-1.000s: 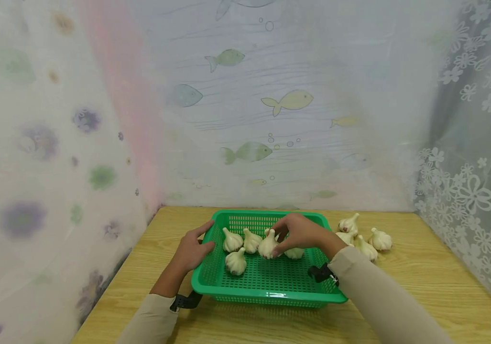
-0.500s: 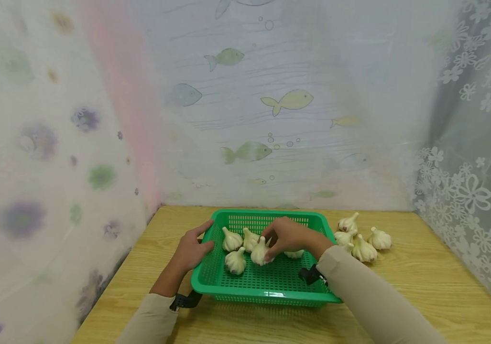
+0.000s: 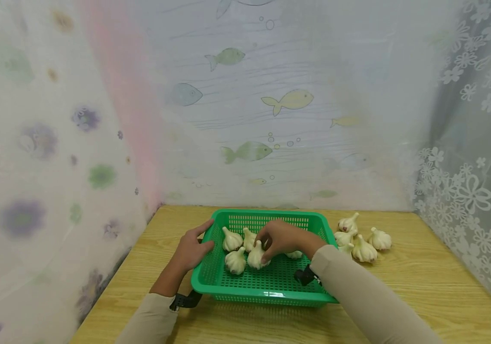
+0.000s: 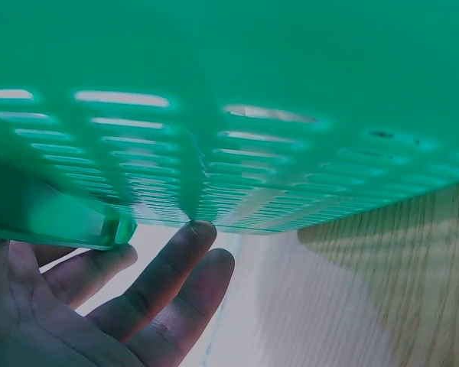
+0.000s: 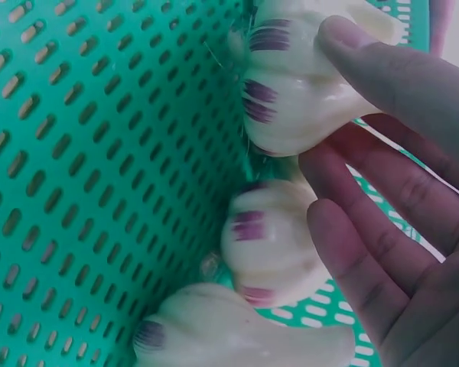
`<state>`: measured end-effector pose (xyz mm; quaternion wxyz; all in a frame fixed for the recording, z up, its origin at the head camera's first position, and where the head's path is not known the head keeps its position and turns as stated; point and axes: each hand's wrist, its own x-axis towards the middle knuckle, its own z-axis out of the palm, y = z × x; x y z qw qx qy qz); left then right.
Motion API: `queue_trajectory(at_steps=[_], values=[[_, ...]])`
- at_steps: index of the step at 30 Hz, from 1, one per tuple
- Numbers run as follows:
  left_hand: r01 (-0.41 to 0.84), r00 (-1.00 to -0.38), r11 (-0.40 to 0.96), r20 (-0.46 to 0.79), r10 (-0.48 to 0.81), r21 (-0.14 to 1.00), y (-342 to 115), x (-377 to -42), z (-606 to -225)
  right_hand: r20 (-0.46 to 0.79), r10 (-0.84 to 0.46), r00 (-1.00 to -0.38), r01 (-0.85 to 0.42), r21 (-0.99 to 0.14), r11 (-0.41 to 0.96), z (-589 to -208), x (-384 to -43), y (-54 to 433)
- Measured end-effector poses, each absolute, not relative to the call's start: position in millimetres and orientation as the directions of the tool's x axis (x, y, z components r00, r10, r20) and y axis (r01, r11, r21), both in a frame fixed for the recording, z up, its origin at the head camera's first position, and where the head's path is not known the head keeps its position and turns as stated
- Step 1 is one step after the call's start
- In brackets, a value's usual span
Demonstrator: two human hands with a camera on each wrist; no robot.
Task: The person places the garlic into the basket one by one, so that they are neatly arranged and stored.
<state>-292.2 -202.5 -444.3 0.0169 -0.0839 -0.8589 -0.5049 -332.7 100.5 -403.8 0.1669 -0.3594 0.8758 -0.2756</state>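
Since the frame a second ago, the right hand (image 3: 286, 236) has slid leftward and towards the near side of the green basket (image 3: 236, 290), carrying its garlic bulb (image 3: 255, 258) with it; the right sleeve (image 3: 359, 286) has followed, so from my end more of the loose bulbs (image 3: 364, 250) on the wooden table (image 3: 426, 277) come into sight past the arm. I read thumb and fingers as pinched on that bulb, the right wrist feed showing the thumb pressed over one side of it. It sits low inside the basket, stalk up, just to the right of the front-left bulb (image 3: 235, 263); I can't tell whether its base bears on the floor. Behind are the back-left bulb (image 3: 231, 241) and a second back bulb (image 3: 248, 239), partly covered, while another bulb (image 3: 294, 255) is half hidden by the wrist. My left side hasn't budged: the left hand (image 3: 190, 249) lies against the basket's left edge, fingers apart and fairly straight, which I take as steadying. To me, the shift means the carry is nearly spent and the work is down to placement, with the neighbour close enough to be nudged.
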Motion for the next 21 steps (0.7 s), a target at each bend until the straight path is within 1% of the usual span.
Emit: queue_trajectory(at_steps=[7, 13, 21], values=[[0.16, -0.986, 0.493, 0.113, 0.123, 0.855, -201.9, -292.5, -443.8, -0.126, -0.718, -0.684, -0.547, -0.562, 0.62, -407.3, -335.1, 93.6], [0.154, -0.987, 0.496, 0.109, 0.12, 0.855, -202.3, -292.8, -444.1, -0.104, -0.703, -0.703, -0.534, -0.576, 0.619, -407.9, -335.6, 90.8], [0.153, -0.987, 0.493, 0.107, 0.12, 0.857, -202.7, -293.2, -444.8, -0.086, -0.687, -0.722, -0.532, -0.566, 0.63, -409.8, -336.8, 90.7]])
